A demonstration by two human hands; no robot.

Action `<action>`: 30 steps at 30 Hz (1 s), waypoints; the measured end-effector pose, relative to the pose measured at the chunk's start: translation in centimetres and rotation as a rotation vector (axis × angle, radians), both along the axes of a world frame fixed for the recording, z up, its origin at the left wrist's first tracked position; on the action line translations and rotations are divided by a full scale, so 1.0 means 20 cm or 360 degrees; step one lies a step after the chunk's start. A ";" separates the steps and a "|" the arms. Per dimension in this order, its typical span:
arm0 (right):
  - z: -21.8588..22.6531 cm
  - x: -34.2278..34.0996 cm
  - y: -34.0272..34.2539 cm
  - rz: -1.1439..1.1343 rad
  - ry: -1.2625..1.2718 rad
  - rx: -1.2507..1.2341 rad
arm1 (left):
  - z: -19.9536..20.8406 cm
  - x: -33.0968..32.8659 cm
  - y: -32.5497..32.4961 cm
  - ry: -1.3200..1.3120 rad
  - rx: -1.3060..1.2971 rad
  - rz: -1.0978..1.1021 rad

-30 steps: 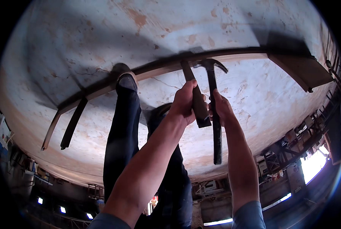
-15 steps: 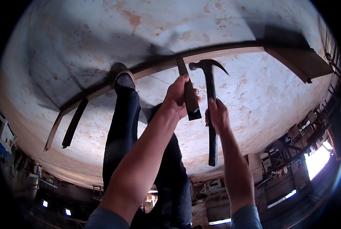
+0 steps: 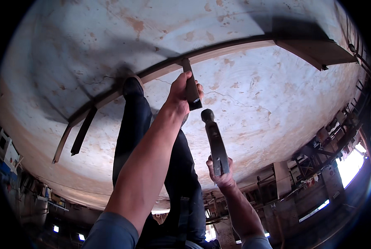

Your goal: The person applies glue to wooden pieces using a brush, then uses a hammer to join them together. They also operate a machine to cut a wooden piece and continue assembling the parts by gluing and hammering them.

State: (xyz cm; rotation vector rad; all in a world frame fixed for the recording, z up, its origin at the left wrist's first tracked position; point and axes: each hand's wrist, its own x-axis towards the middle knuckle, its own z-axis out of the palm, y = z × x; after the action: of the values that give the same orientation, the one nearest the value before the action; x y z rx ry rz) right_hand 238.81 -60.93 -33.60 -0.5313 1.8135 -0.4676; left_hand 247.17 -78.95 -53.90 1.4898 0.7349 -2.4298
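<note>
My left hand [image 3: 179,92] is closed around a short brown wooden slat [image 3: 191,85]. The slat's far end meets a long wooden beam [image 3: 231,47] on the floor, and its near end looks rough and splintered. Lower and to the right, my right hand [image 3: 223,176] grips a claw hammer [image 3: 214,135]. Its head is raised toward the camera, with the round striking face near the slat's near end but apart from it. Most of the hammer's handle is hidden behind the head. My shoe [image 3: 132,87] rests against the beam, left of the slat.
Two more slats, a dark one [image 3: 84,131] and a lighter one [image 3: 62,143], join the beam's left end. A wide board [image 3: 316,52] joins its right end. The pale floor [image 3: 252,103] is stained and cracked. Cluttered shelving [image 3: 318,153] stands at the right.
My right hand has drawn the hammer down and back toward me, and its head has swung round to face the camera. My left hand still holds the slat; the whole view has shifted slightly.
</note>
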 end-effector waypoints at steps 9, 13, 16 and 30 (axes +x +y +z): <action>-0.03 0.02 0.02 0.0141 0.0023 -0.0122 | 0.02 0.02 0.00 0.0041 0.0057 0.0145; -0.07 0.04 0.02 0.0152 0.0124 0.0124 | 0.02 0.01 -0.01 0.0013 0.0056 -0.0048; -0.04 0.04 -0.02 0.0151 0.0114 -0.0028 | 0.01 0.01 -0.04 -0.0048 0.0197 0.0052; -0.02 0.06 -0.06 0.0189 0.0207 0.0137 | 0.04 0.02 -0.04 0.0069 -0.0057 -0.0211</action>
State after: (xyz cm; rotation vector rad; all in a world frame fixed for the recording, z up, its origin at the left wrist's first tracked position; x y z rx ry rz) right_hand 240.08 -62.05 -34.00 -0.6181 1.9041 -0.2783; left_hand 247.65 -79.85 -53.03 1.5225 0.6159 -2.5650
